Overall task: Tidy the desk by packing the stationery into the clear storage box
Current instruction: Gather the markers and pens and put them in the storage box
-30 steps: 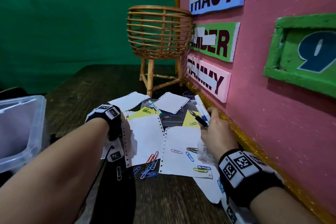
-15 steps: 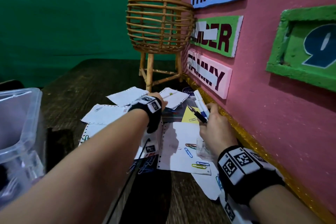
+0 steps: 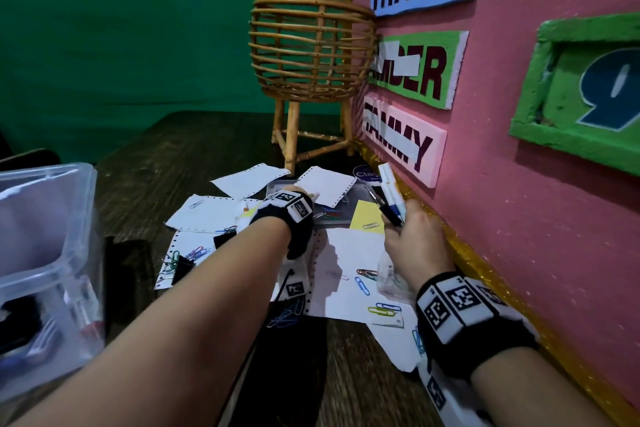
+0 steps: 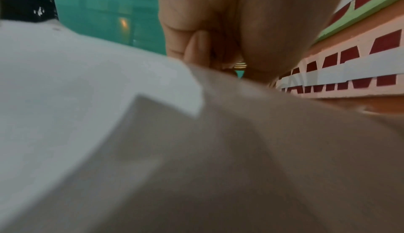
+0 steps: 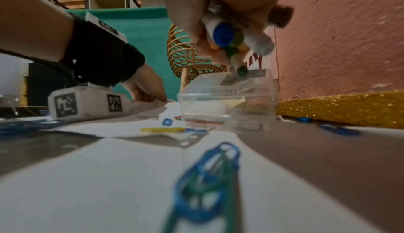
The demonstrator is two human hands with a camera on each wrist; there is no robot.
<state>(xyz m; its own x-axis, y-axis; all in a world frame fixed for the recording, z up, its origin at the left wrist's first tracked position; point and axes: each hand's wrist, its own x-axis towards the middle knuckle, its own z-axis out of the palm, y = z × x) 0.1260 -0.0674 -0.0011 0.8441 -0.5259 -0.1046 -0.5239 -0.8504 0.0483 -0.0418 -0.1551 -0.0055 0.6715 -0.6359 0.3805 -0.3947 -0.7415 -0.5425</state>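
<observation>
My right hand rests beside the pink wall and grips a bundle of markers and pens, whose ends point down in the right wrist view. My left hand reaches across the scattered white sheets to the far side of the pile. Its fingers curl down towards the thumb behind a sheet's edge. What they touch is hidden. The clear storage box stands at the left with a few items inside.
Coloured paper clips and black binder clips lie on and around the sheets. A small clear case sits under my right hand. A yellow note lies nearby. A wicker basket stand occupies the back corner.
My left arm has swung forward and right, from the near sheets to the far side of the pile. My right hand stays put with the pens.
</observation>
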